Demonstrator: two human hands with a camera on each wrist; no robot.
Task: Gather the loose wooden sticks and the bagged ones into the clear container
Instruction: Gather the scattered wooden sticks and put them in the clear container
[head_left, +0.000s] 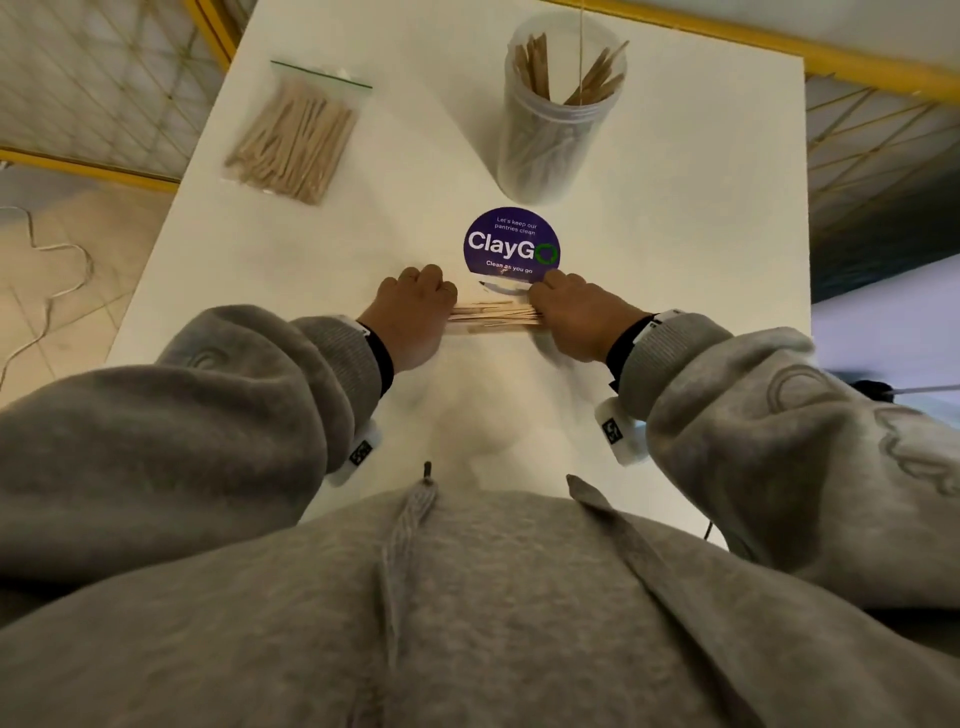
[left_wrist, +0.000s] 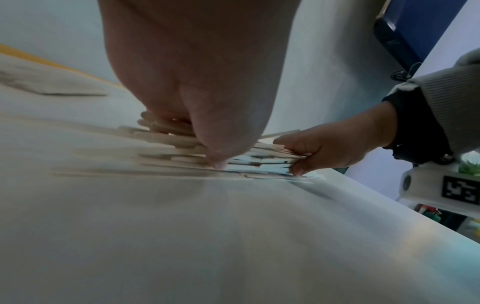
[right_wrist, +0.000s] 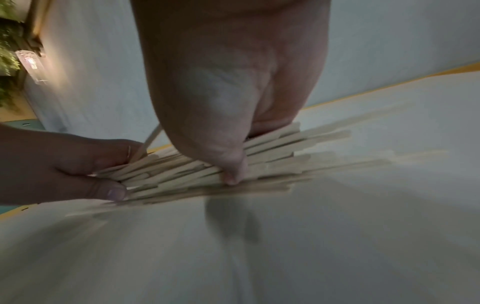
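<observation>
A bundle of loose wooden sticks (head_left: 493, 314) lies flat on the white table (head_left: 675, 234), just below a purple round sticker. My left hand (head_left: 415, 312) grips its left end with curled fingers and thumb. My right hand (head_left: 576, 317) grips the right end the same way. The wrist views show the sticks (left_wrist: 166, 142) (right_wrist: 272, 152) pinched between thumb and fingers of each hand (left_wrist: 221, 131) (right_wrist: 233, 160). A zip bag of sticks (head_left: 291, 137) lies at the far left. The clear container (head_left: 558, 109) stands at the far middle with several sticks in it.
A purple "ClayGo" sticker (head_left: 511, 244) is stuck to the table between the hands and the container. The table's left edge (head_left: 171, 208) and right edge (head_left: 805, 208) drop to the floor. A yellow rail (head_left: 779, 57) runs behind the table.
</observation>
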